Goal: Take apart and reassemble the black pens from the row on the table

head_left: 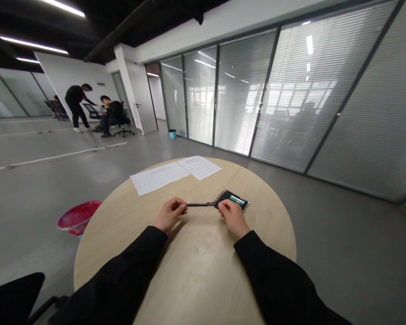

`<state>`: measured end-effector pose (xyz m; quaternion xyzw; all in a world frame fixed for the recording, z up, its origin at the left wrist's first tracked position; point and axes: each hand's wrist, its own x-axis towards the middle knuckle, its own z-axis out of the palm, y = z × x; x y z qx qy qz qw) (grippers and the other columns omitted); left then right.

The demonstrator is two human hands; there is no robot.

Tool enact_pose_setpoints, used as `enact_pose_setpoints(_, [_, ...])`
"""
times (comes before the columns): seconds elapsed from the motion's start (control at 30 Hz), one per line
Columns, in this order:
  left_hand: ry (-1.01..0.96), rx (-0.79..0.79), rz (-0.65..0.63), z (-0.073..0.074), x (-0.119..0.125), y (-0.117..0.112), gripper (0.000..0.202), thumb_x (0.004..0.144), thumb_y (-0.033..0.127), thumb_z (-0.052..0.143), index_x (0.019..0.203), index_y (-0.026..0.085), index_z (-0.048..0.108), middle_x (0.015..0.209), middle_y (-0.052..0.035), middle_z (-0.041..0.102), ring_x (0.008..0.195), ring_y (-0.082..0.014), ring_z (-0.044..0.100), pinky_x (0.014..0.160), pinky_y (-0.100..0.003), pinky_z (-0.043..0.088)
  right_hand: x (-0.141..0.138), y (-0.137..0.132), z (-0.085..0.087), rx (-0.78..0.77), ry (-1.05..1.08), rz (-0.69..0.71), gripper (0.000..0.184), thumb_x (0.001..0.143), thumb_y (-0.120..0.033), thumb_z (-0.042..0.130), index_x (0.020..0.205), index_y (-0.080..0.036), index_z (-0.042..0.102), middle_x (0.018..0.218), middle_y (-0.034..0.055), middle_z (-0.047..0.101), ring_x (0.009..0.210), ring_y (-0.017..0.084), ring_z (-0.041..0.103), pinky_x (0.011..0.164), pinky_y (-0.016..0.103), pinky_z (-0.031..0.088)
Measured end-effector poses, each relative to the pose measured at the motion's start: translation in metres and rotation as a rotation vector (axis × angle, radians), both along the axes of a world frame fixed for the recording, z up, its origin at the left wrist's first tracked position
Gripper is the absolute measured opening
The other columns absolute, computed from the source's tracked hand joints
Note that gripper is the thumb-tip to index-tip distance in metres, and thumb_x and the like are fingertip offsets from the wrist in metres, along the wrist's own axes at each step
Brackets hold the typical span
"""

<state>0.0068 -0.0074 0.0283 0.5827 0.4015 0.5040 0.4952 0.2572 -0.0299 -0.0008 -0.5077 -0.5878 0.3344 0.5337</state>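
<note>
Nearest me, black sleeves [128, 271]; my left hand [169, 215] and right hand [232, 217] each pinch an end of one pen [201, 205], pen bundle [236, 199] just beyond.

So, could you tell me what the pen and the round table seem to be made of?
The pen, pinched between left hand and right hand, looks like black plastic, slim and faintly glossy; too small to be sure. The table looks like pale wood or laminate: straight grain lines, matt finish.

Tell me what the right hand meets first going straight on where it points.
Apart from the pen it holds, probably the bunch of pens lying just past the right hand; the gap is hard to judge.
</note>
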Motion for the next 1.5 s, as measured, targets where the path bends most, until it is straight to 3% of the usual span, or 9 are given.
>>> enact_pose_setpoints(0.5, [0.011, -0.013, 0.009, 0.001, 0.002, -0.002, 0.034, 0.068, 0.043, 0.079, 0.076, 0.015, 0.06, 0.066, -0.0012, 0.065, 0.061, -0.0131, 0.059, 0.062, -0.026, 0.047, -0.001, -0.001, 0.002, 0.012, -0.031, -0.02, 0.022, 0.084, -0.037, 0.053, 0.08, -0.018, 0.064, 0.073, 0.0029, 0.065, 0.059, 0.016, 0.058, 0.057, 0.028, 0.046])
enact_pose_setpoints(0.73, [0.018, -0.022, 0.011, 0.0, 0.004, -0.003, 0.035, 0.068, 0.044, 0.079, 0.075, 0.015, 0.06, 0.068, -0.0014, 0.065, 0.062, -0.0138, 0.061, 0.063, -0.028, 0.049, -0.001, 0.007, -0.01, -0.005, 0.066, -0.03, 0.027, 0.079, -0.035, 0.059, 0.099, -0.018, 0.066, 0.077, 0.0038, 0.067, 0.061, 0.017, 0.059, 0.058, 0.029, 0.049])
enact_pose_setpoints(0.9, [0.004, -0.045, -0.014, -0.001, 0.004, -0.003, 0.034, 0.069, 0.043, 0.079, 0.076, 0.015, 0.061, 0.068, -0.0016, 0.066, 0.062, -0.0136, 0.061, 0.063, -0.027, 0.048, -0.002, 0.009, -0.012, -0.013, 0.15, -0.007, 0.029, 0.077, -0.041, 0.063, 0.094, -0.017, 0.063, 0.076, 0.0038, 0.065, 0.063, 0.017, 0.059, 0.056, 0.028, 0.049])
enact_pose_setpoints(1.3, [0.048, -0.022, -0.047, 0.002, 0.004, -0.004, 0.034, 0.066, 0.04, 0.08, 0.08, 0.016, 0.061, 0.068, -0.0007, 0.065, 0.065, -0.0145, 0.061, 0.065, -0.028, 0.049, -0.008, -0.002, 0.003, -0.101, 0.196, 0.04, 0.027, 0.08, -0.044, 0.058, 0.085, -0.017, 0.058, 0.065, 0.0001, 0.062, 0.053, 0.013, 0.055, 0.05, 0.024, 0.042])
enact_pose_setpoints(1.5, [0.091, 0.021, -0.05, 0.004, 0.004, -0.005, 0.033, 0.07, 0.044, 0.076, 0.078, 0.016, 0.06, 0.067, -0.0003, 0.063, 0.062, -0.0139, 0.059, 0.062, -0.027, 0.047, -0.01, -0.002, 0.001, -0.124, 0.279, 0.079, 0.033, 0.078, -0.049, 0.062, 0.083, -0.017, 0.061, 0.065, 0.0014, 0.063, 0.054, 0.013, 0.057, 0.053, 0.026, 0.047])
